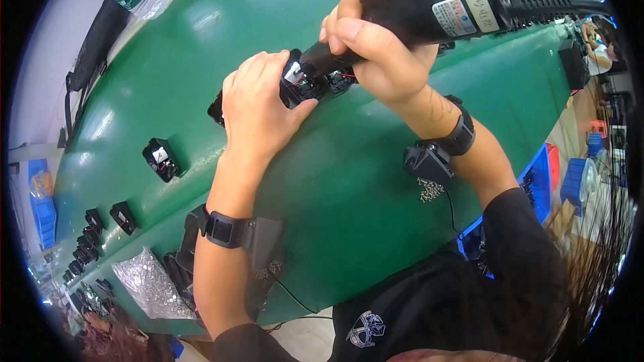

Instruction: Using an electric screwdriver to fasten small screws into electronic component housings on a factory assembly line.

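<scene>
My right hand [389, 53] is wrapped round a black corded electric screwdriver [429, 7], held tilted with its tip end down to the left. That end meets a small open black plastic housing [292, 75] with a white patch and electronic parts inside. Closed about the housing is my left hand [258, 97], fingers on its far side and thumb at the near side. The driver's bit and any screw under it are too small to make out. Just right of the housing lies another black housing [340, 80] with a red wire. A black part [216, 108] shows left of my left hand.
An open black housing [161, 159] lies on the green table [349, 181], with several more toward the far left. Loose screws [431, 190] lie under my right wrist. A clear bag of small metal parts [151, 285] sits at lower left, a blue bin [540, 181] at right.
</scene>
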Motion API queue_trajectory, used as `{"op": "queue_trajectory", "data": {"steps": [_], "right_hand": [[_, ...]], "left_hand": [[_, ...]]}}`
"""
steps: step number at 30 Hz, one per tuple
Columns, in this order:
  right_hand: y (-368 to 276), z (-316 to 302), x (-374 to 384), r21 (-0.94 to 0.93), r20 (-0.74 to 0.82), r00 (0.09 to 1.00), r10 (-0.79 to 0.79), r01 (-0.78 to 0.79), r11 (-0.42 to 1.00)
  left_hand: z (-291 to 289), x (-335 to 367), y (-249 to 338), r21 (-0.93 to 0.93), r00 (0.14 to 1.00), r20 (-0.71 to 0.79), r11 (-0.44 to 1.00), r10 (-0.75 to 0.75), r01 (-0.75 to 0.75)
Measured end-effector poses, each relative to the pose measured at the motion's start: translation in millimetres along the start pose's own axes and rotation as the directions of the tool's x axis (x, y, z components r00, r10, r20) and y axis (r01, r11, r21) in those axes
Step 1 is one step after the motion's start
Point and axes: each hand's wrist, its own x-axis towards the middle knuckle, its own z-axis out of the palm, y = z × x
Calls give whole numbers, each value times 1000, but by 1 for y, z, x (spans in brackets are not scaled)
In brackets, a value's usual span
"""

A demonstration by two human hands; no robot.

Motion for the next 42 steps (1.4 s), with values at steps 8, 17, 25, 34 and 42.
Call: {"op": "queue_trajectory", "data": {"steps": [8, 17, 25, 34, 42], "right_hand": [[13, 4, 3, -18, -68, 995, -77, 76, 997], [22, 5, 5, 105, 91, 995, 35, -45, 993], [22, 6, 8, -109, 466, 885, 5, 52, 993], [23, 3, 4, -269, 285, 958, 36, 44, 962], [-131, -63, -47, -110, -117, 980, 158, -171, 979]], "left_hand": [[3, 1, -1, -3, 1000, 9, 1000, -5, 5], [7, 6, -6, 42, 998, -7, 997, 63, -62], [8, 3, -12, -3, 990, -90, 994, 112, -113], [6, 8, -11, -75, 994, 15, 992, 106, -105], [-1, -6, 40, 308, 990, -67, 946, 127, -100]]}}
